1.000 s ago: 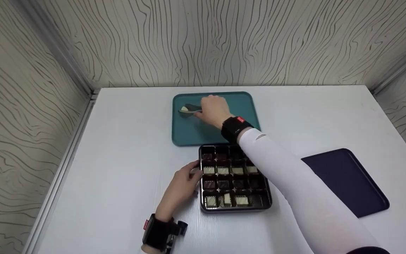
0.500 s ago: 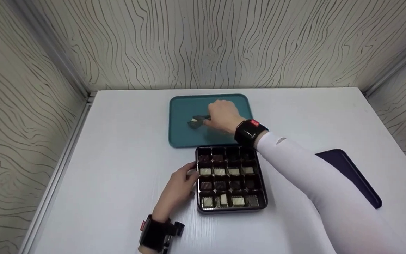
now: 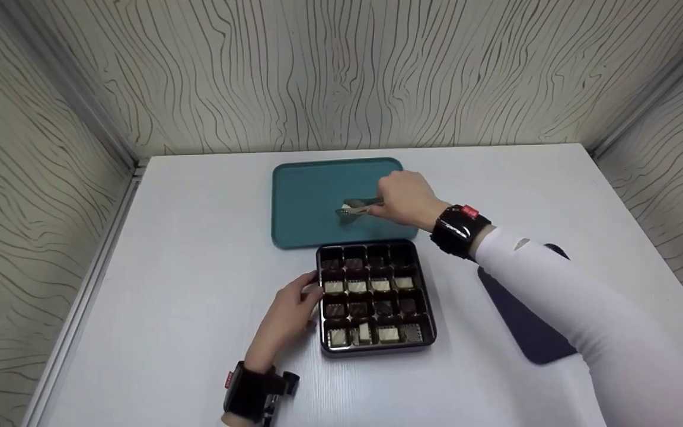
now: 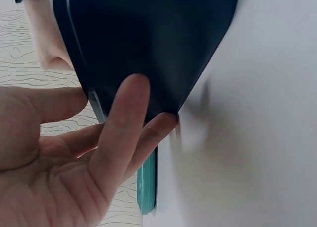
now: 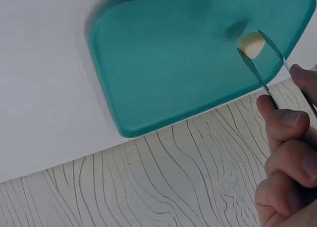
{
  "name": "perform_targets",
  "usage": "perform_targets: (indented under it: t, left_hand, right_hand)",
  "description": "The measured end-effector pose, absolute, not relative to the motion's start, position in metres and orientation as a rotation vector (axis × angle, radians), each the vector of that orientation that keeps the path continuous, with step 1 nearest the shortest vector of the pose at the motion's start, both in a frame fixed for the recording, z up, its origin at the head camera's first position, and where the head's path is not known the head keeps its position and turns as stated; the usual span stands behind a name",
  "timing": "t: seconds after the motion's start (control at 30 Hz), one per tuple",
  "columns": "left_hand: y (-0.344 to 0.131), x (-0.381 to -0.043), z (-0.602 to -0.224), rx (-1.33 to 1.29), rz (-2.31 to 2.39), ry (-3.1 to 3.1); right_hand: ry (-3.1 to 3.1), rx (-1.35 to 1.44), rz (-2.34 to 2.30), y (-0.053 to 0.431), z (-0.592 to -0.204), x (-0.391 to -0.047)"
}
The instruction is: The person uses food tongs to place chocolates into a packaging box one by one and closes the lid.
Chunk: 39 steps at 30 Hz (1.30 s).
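Observation:
In the head view my right hand [image 3: 408, 199] grips metal tongs [image 3: 367, 207] over the teal tray. Between the tong tips sits a pale, white-chocolate-like piece [image 5: 251, 44], clearest in the right wrist view. My left hand [image 3: 287, 309] rests against the left side of a black divided box [image 3: 427, 279], thumb by the rim; the left wrist view shows its fingers [image 4: 126, 110] laid along the outer wall. Rows of dark and white chocolates [image 3: 356, 287] fill compartments. One white piece [image 3: 365, 331] in the front row stands on edge; the front right compartment shows a greyish ribbed lining.
The teal tray [image 3: 303, 222] lies behind the box, against its back edge in the head view. A dark navy tray or lid [image 3: 525, 329] lies to the right, partly under the right sleeve [image 3: 578, 296]. Wood-patterned panels [image 3: 341, 77] enclose the white table [image 3: 199, 267].
The right hand has moved right over the teal tray, with the tongs and the white piece coming from its left part toward its middle. The left hand stays at the box.

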<state>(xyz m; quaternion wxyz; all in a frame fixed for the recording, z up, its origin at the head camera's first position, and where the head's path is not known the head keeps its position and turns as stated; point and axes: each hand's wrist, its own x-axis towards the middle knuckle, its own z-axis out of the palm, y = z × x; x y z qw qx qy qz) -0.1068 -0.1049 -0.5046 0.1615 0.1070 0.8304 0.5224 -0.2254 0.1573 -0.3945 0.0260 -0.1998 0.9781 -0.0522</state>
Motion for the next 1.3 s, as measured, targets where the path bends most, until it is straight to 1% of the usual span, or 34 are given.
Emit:
perform_targets:
  t: [0.13,0.43,0.7,0.97,1.3]
  left_hand:
    - [-0.104,-0.107,-0.504,0.291,1.506,2.348]
    - [-0.112,-0.106,-0.503,0.246,1.475,2.392]
    - [-0.119,-0.106,-0.502,0.21,1.465,2.41]
    - [-0.116,-0.105,-0.504,0.232,1.452,2.423]
    - [-0.104,-0.104,-0.501,0.246,1.485,2.38]
  right_hand:
    - [3.03,-0.646,-0.176,0.177,-0.384,-0.203]
    - [3.021,-0.887,-0.152,0.216,-0.355,-0.135]
    - [2.923,-1.165,-0.049,0.231,-0.351,-0.088]
    - [2.831,-1.252,0.057,0.23,-0.355,-0.066]
    - [2.763,-1.322,0.244,0.223,-0.35,-0.06]
